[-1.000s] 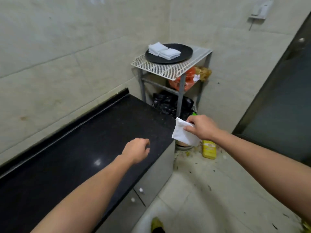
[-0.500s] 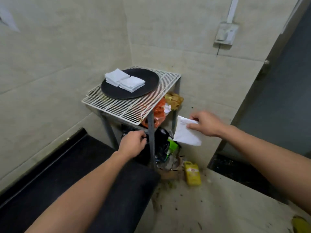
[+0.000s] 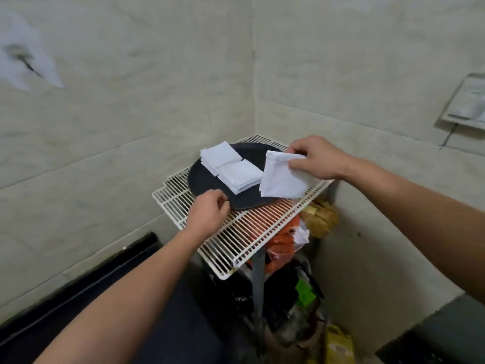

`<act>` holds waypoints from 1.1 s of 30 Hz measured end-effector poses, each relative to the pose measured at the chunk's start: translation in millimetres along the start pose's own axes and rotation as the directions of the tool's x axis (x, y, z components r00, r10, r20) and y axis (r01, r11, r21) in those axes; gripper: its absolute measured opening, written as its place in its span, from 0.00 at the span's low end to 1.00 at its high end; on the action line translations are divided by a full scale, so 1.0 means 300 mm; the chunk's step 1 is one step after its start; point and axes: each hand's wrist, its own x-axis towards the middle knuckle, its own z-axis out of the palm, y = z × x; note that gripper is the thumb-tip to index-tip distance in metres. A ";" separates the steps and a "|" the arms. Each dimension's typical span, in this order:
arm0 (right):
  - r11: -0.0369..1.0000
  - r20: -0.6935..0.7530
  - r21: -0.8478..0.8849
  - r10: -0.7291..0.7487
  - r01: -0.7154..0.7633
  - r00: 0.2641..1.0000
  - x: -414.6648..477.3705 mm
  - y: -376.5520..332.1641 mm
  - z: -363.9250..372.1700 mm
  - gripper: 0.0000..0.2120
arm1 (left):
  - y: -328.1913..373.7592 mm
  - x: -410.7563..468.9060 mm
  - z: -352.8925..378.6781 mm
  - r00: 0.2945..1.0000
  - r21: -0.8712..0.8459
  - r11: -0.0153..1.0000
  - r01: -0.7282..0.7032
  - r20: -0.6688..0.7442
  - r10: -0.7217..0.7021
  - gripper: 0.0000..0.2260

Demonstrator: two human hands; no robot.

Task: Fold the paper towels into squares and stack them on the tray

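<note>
Tiled corner: white wire rack (image 3: pixel 249 232) bears the black tray (image 3: pixel 202 181); my right hand (image 3: pixel 315 158) pinches a folded towel (image 3: pixel 280 181), left hand (image 3: pixel 207 214) curled at the rim, grip unclear.

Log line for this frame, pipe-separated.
phase: placing | right hand pinches folded towel over tray | left hand curled by tray rim, contact unclear | far stack and near stack on tray | tray on wire rack
</note>
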 end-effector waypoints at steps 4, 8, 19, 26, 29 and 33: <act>0.993 0.131 0.029 -0.118 0.115 0.984 0.237 0.071 -0.022 0.06 | 0.038 0.171 0.067 0.986 -0.048 0.988 0.149 -0.065 -0.152 0.08; 0.974 0.277 0.040 -0.227 0.225 0.934 0.427 0.137 -0.025 0.04 | 0.090 0.301 0.129 0.923 -0.495 0.817 0.296 -0.073 -0.379 0.11; 0.950 0.538 0.180 -0.313 0.257 0.782 0.766 0.181 0.182 0.04 | 0.184 0.351 0.183 0.787 -0.795 0.419 0.439 0.116 -0.606 0.09; 0.927 0.550 0.029 -0.327 0.374 0.768 0.888 0.156 0.355 0.13 | 0.151 0.365 0.201 0.689 -0.624 0.551 0.554 -0.027 -0.724 0.08; 0.888 0.525 -0.081 -0.349 0.453 0.777 0.900 0.167 0.418 0.14 | 0.128 0.377 0.209 0.708 -0.445 0.666 0.599 -0.096 -0.700 0.10; 0.821 0.394 -0.216 -0.422 0.528 0.816 0.859 0.201 0.455 0.16 | 0.117 0.364 0.228 0.750 -0.143 0.772 0.620 -0.183 -0.636 0.13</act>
